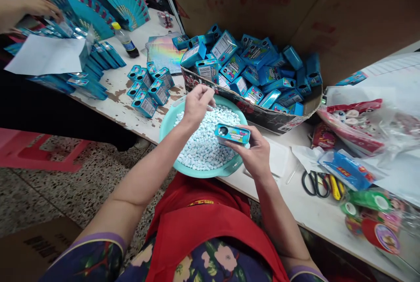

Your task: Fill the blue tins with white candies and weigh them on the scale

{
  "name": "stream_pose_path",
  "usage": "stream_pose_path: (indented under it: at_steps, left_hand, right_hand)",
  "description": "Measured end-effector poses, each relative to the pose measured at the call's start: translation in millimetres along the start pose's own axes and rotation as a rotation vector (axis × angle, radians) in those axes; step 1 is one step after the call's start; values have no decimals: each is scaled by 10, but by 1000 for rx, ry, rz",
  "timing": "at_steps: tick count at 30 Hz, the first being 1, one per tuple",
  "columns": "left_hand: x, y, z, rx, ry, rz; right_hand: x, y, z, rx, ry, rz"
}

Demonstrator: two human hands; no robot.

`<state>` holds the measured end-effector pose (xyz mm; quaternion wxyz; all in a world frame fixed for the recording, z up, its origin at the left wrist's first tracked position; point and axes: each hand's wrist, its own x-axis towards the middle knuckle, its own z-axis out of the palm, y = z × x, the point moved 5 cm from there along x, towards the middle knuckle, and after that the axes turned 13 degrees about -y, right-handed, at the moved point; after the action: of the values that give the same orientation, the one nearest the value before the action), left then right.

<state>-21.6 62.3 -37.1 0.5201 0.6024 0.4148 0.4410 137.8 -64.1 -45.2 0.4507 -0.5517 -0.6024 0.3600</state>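
Observation:
A light-green basin [167, 129] filled with small pale-blue candies [205, 146] sits at the table's front edge. My right hand [256, 150] grips a small blue box [233, 134] over the basin's right side; a dark round hole shows in its left end, with something pale inside. Above the upper left of the candies is my left hand [198, 102], its fingers bent together; whatever they pinch is too small to name. Behind the basin stands a carton [278, 123] heaped with blue boxes [232, 67]. Several more blue boxes [144, 103] stand upright to the left.
Another person's hand [42, 6] is over blue packs at the far left. A bottle with a yellow cap [126, 41] stands nearby. Scissors [315, 184], a yellow cutter [336, 187], tape rolls [369, 201] and plastic bags [354, 128] lie on the right. A pink stool [42, 150] is on the floor.

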Motion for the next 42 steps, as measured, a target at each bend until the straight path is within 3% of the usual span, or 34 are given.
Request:
stream_pose_path:
  at_steps: [2,5,9,13,17,21,23,26,30,42]
  left_hand:
    - [119,-310,81,344,-165,-73]
    - [69,-643,258,452,-319,-110]
    - [-203,-754,345,420,-381,-146]
    - [-318,-770,172,331,-311,-242]
    - [-319,-601,30,127,-210,-335]
    - [-346,-146,75,-486,-112,-294]
    - [-355,60,118,-651,-64,-235]
    - [-358,195,152,-695,0,-164]
    - [-343,194,140,-674,35,-77]
    - [-308,294,132,-532,60,-70]
  right_hand:
    - [-35,47,-42,16,26,21]
    - [-55,46,-75,33,39,27]
    - [-75,5,-100,52,70,16]
    - [-114,35,-71,6,37,32]
    - [-141,40,-69,-58,46,53]
    - [-82,-40,-2,-114,3,18]
    - [-29,-85,59,-133,-20,-8]
    - [52,-134,148,-167,-45,-36]
    - [125,-168,202,-192,-63,-39]
    - [172,-255,165,-181,-49,-44]
